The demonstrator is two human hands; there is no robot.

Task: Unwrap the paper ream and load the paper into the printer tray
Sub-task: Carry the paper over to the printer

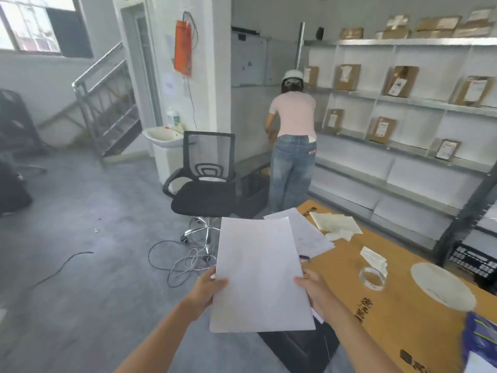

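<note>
A flat stack of white paper point(259, 275) is held up in front of me, over the floor just left of the table. My left hand point(208, 288) grips its left edge and my right hand point(316, 290) grips its right edge, thumbs on top. Below the stack a black object point(301, 345), possibly the printer or its tray, pokes out by the table edge, mostly hidden. More loose white sheets point(309, 232) lie on the table's far corner. A blue wrapper point(481, 337) shows at the right edge.
The wooden table point(398, 319) carries folded cream papers point(334, 222), a tape roll point(372, 277) and a white disc point(441, 286). A black office chair point(204, 184) and loose cables point(183, 259) are on the floor ahead. A person point(293, 146) stands at the shelves point(403, 103).
</note>
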